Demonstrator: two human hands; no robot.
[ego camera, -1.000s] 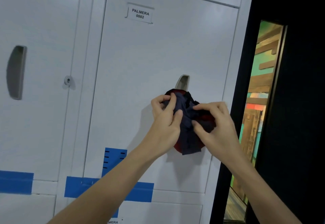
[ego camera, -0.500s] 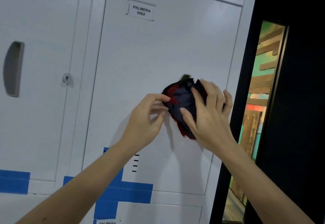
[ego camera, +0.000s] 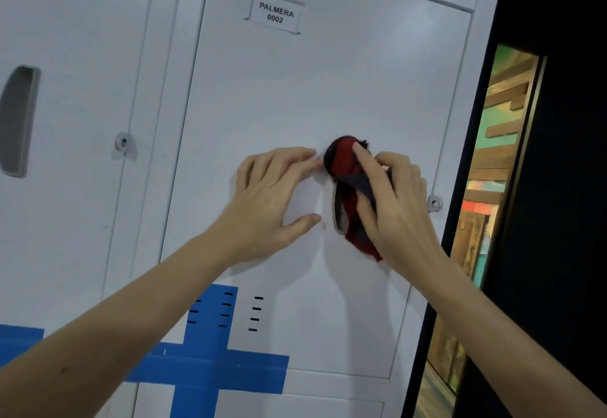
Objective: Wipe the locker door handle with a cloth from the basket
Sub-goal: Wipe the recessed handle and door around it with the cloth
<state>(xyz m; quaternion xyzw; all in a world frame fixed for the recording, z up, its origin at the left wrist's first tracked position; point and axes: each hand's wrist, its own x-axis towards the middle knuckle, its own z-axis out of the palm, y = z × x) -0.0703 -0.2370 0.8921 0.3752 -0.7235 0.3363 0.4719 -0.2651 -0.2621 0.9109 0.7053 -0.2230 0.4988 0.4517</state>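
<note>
The right hand [ego camera: 394, 207] holds the red and dark blue cloth [ego camera: 341, 158] and pushes it into the locker door handle [ego camera: 337, 214], a long dip in the white locker door [ego camera: 328, 82]. Its grip is closed on the cloth, with one finger pressing on top. The left hand [ego camera: 266, 200] lies flat just left of the handle, fingers straight, holding nothing (it seems to steady the door). To wipe well, I think the cloth should rub up and down inside the whole handle, rim too, with a firm push.
</note>
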